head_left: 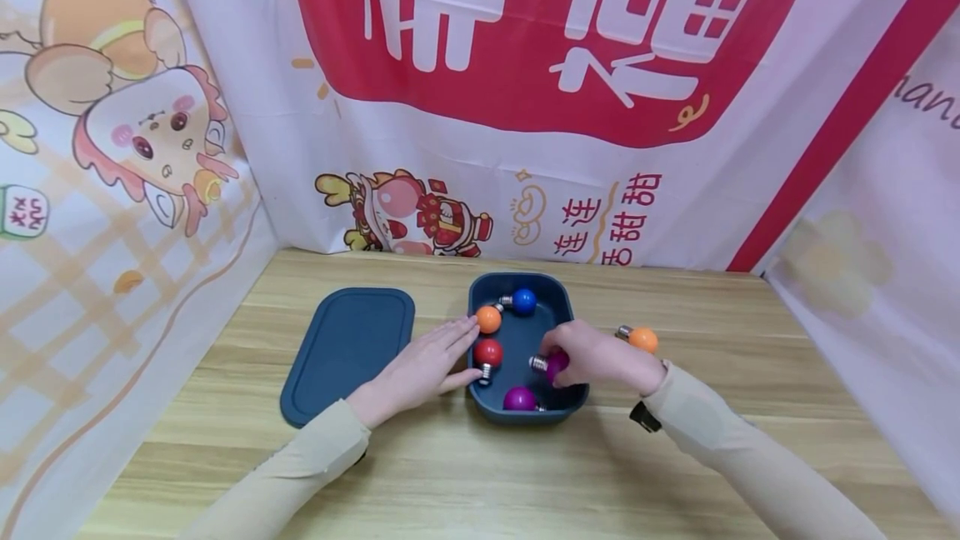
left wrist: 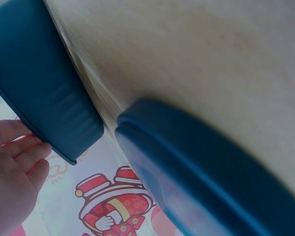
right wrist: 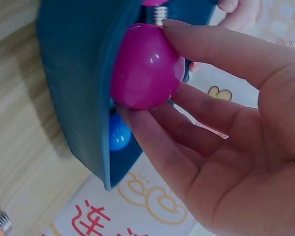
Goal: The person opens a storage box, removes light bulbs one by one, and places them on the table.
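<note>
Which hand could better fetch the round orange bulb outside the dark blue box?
Right hand, probably: though gripping a round purple bulb, it's nearer the orange bulb; the left hand is across the box.

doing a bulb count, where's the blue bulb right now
In the head view, the blue bulb lies inside the dark blue box, at its far end, beyond and to the right of the orange bulb there.

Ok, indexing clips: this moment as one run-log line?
right hand: pinches purple light bulb at navy box; left hand: touches box's left rim; lid: left of box; one orange bulb: on table
</note>
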Tool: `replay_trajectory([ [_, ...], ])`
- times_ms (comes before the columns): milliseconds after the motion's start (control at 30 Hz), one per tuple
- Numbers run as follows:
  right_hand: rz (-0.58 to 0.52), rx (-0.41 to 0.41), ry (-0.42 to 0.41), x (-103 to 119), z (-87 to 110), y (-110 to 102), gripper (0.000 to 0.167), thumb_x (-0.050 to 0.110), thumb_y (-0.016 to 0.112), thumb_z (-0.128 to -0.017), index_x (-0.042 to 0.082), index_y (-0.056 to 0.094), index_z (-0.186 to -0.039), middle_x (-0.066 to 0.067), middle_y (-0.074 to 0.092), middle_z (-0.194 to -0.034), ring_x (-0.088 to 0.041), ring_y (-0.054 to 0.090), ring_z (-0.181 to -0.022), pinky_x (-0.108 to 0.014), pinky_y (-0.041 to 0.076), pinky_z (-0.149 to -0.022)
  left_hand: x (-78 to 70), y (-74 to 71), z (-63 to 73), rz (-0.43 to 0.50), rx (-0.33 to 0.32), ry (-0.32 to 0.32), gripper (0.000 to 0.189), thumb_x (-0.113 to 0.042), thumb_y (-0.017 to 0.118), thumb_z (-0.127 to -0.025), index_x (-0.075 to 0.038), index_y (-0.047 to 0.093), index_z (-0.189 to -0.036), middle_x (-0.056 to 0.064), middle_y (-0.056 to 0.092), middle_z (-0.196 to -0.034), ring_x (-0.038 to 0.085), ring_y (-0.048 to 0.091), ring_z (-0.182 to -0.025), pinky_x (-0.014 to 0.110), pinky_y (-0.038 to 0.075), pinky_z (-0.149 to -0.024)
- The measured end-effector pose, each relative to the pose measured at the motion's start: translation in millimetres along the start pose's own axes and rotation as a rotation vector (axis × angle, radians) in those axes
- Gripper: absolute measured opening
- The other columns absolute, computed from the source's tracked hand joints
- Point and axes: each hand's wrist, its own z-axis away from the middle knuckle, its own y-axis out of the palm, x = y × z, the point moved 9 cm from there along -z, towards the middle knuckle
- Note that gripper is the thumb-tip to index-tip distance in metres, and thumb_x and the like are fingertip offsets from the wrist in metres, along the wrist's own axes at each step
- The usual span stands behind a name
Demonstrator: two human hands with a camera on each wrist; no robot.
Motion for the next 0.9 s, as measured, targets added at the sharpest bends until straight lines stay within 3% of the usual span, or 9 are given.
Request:
replay_trajectory([
  [200, -0.047, -0.052, -0.005, -4, 6.8, -17, 0.033, 0.010, 0.081, -0.081, 0.003, 0.069, -0.112, -0.007, 0.070, -0.099, -0.014, 0.059, -0.081, -0.023, 0.056, -0.070, -0.3, 0.6, 0.1, -0.003, 0.007, -0.006, 0.069, -0.051, 0.052, -0.099, -0.002, 0.045, -0.148, 0.016, 0.044, -0.155, 0.029, 0.045, -0.143, 0.043, 0.042, -0.115],
  [467, -0.058, -0.163, -0.076, -7, 17.2, -40, 0.029, 0.006, 0.079, -0.080, -0.002, 0.070, -0.106, -0.010, 0.072, -0.093, -0.011, 0.063, -0.076, -0.020, 0.056, -0.066, 0.1, -0.6, 0.2, -0.003, 0.002, -0.013, 0.069, -0.052, 0.052, -0.099, -0.003, 0.045, -0.148, 0.015, 0.044, -0.155, 0.028, 0.045, -0.143, 0.044, 0.042, -0.115],
  [900, -0.117, -0.229, -0.063, -26, 29.1, -51, 0.025, 0.004, 0.078, -0.080, -0.001, 0.071, -0.104, -0.009, 0.073, -0.091, -0.011, 0.063, -0.075, -0.021, 0.058, -0.067, -0.4, 0.9, -0.5, 0.000, -0.002, -0.008, 0.069, -0.050, 0.054, -0.099, -0.002, 0.046, -0.147, 0.016, 0.045, -0.155, 0.029, 0.045, -0.143, 0.043, 0.042, -0.116],
])
